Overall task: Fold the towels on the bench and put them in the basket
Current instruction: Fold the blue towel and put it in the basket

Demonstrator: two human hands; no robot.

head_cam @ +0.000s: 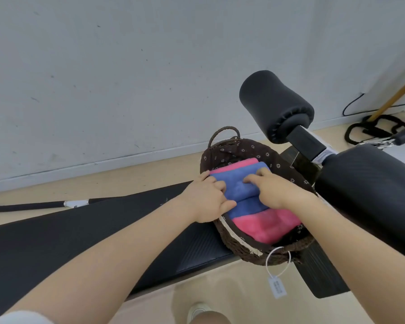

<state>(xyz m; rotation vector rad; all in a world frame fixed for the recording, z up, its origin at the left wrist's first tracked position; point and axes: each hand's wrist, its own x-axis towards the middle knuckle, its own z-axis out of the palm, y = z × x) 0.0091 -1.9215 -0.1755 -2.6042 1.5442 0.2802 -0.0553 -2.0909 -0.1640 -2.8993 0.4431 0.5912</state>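
Left hand (208,199): blue towel (241,190) is gripped, fingers curled.
Right hand (270,188): same towel is pinched.
Risk: fold may be sprung open beneath both hands by uneven release into basket (243,244).

- One view only, head-worn camera, so nothing is shared with a second view.
- Looks forward and steeply down from above the person's own forearms, which enter from the bottom edge.
- Wide-angle: the wall (103,78) and its baseboard line bend, edges stretch.
- Close range: left hand (208,202) and right hand (274,190) sit near frame centre, over the basket (241,244).
- The bench (80,230) runs from lower left toward the centre; padded rollers (276,104) upper right.
- Floor and a shoe (198,311) show at the bottom edge, directly below the camera.
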